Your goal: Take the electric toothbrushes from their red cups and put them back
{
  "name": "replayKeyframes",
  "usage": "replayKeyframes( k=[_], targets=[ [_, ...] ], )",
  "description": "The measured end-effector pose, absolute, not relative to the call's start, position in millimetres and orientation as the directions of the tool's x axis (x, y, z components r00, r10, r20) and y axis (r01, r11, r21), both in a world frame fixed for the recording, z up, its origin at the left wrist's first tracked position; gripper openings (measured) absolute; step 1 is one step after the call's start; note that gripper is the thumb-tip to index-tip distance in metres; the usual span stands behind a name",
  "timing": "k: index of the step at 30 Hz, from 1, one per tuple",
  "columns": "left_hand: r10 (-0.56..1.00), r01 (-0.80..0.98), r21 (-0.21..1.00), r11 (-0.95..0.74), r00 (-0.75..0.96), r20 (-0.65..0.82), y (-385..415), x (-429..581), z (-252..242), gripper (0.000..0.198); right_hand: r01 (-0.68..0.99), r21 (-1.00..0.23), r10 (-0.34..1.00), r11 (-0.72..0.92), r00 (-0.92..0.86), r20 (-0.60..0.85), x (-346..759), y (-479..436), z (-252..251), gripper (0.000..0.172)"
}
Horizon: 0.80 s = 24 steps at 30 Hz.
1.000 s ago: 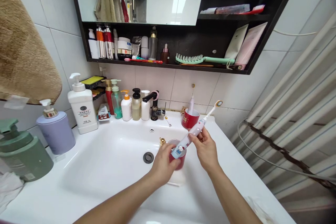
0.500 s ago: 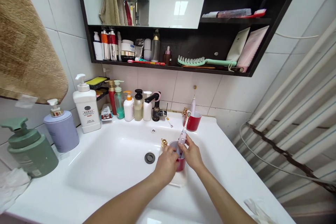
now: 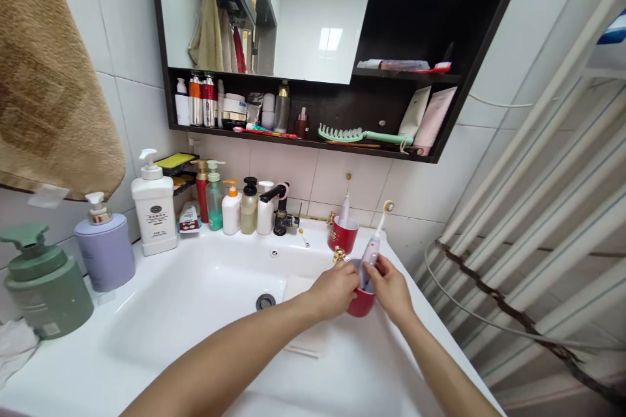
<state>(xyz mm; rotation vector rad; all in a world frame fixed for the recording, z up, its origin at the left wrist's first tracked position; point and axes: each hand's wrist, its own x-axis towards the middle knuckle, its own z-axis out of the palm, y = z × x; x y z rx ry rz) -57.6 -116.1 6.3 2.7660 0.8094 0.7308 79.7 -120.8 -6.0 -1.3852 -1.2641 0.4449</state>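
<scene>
My left hand [image 3: 336, 290] is closed on the side of a red cup [image 3: 360, 305] with a gold ornament on its handle, over the right side of the sink. Inside the cup leans a pale electric toothbrush [image 3: 370, 253], its head up and tilted right. The fingers of my right hand [image 3: 391, 287] pinch the toothbrush's body near the cup's rim. A second red cup [image 3: 343, 236] stands on the back right of the sink top, holding another pale electric toothbrush [image 3: 345, 211] upright. The cup's far rim and the toothbrush's lower end are partly hidden by my fingers.
A pale flat tray [image 3: 306, 339] lies in the white sink [image 3: 195, 313], beside the drain [image 3: 265, 301]. Behind stand a black faucet [image 3: 280, 212] and several pump bottles [image 3: 231, 208]. A mirror cabinet [image 3: 372, 94] hangs above. White pipes [image 3: 528, 241] run along the right.
Both hands have carried the cup and toothbrush rightward, from above the tray to the sink's right side. The toothbrush leans further right, and the camera view has shifted.
</scene>
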Motion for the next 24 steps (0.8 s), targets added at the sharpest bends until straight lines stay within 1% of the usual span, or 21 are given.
replayKeyframes(
  k=[3, 6, 9, 12, 16, 21, 24],
  targets=[
    [0.469, 0.412, 0.225, -0.883, 0.782, 0.41, -101.8, -24.1, 20.8, 0.011, 0.531, -0.833, 0.79, 0.154, 0.44, 0.426, 112.2, -116.1, 8.2, 0.042],
    [0.426, 0.39, 0.173, -0.904, 0.815, 0.392, -84.2, 3.6, 25.3, 0.013, 0.632, -0.774, 0.741, 0.05, 0.495, 0.453, 134.4, -105.3, 13.9, 0.04],
    [0.422, 0.401, 0.137, -0.906, 0.828, 0.37, -65.1, 23.5, 24.6, 0.016, 0.673, -0.739, 0.713, -0.023, 0.529, 0.46, 148.4, -89.4, 15.5, 0.036],
    [0.451, 0.44, 0.117, -0.89, 0.819, 0.355, -46.1, 37.6, 24.4, 0.018, 0.693, -0.717, 0.695, -0.074, 0.552, 0.461, 159.6, -70.0, 16.4, 0.032],
    [0.514, 0.509, 0.115, -0.853, 0.782, 0.351, -23.3, 49.7, 26.7, 0.021, 0.719, -0.686, 0.7, -0.108, 0.545, 0.461, 172.5, -42.5, 17.2, 0.027],
    [0.576, 0.565, 0.144, -0.813, 0.739, 0.35, -5.0, 55.8, 27.3, 0.021, 0.752, -0.653, 0.768, -0.09, 0.469, 0.435, 180.0, -14.6, 18.3, 0.019],
    [0.597, 0.58, 0.167, -0.798, 0.718, 0.359, -2.1, 56.3, 24.9, 0.022, 0.757, -0.647, 0.787, -0.092, 0.453, 0.419, 178.6, -7.2, 18.3, 0.019]
  ],
)
